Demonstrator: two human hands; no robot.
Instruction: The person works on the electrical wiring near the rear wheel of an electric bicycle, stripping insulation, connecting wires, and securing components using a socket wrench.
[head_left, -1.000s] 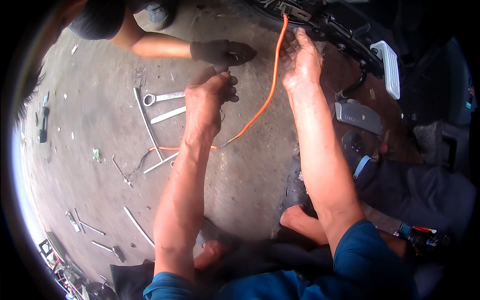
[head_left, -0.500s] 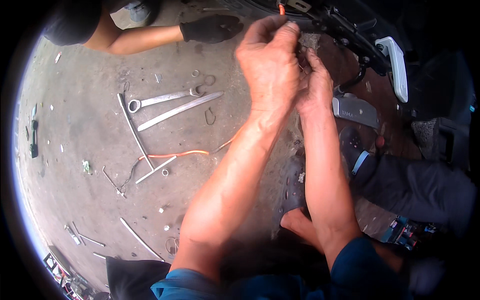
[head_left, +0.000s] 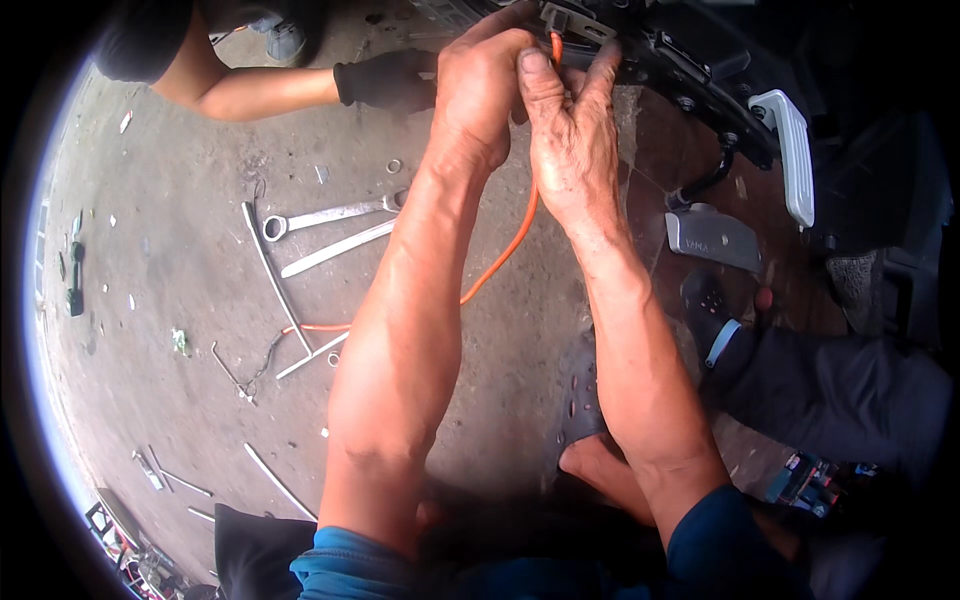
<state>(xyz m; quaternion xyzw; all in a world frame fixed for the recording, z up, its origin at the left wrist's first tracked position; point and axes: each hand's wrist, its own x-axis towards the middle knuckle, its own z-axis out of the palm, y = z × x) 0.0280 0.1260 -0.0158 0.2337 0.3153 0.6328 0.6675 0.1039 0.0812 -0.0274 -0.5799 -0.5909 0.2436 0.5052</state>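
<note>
My left hand (head_left: 480,90) is closed, fingers curled high up by a metal bracket (head_left: 590,25) on the dark vehicle underside (head_left: 700,70). My right hand (head_left: 572,130) is beside it, partly curled, its index finger up at the bracket; what either grips is hidden. An orange cable (head_left: 510,250) hangs from the bracket behind my hands to the floor. A co-worker's black-gloved hand (head_left: 385,88) is just left of my left hand, partly hidden by it.
Wrenches (head_left: 325,215), a T-handle tool (head_left: 270,270) and several small tools lie on the concrete floor (head_left: 150,380). A white footpeg (head_left: 795,150) and grey metal cover (head_left: 712,235) are at right, near a dark-trousered leg (head_left: 820,370). A co-worker's foot (head_left: 283,40) is upper left.
My left hand has moved up and right to the bracket, dipping slightly at half a second ago. My right hand's fingers have risen to the bracket. The gloved hand has shifted left.
</note>
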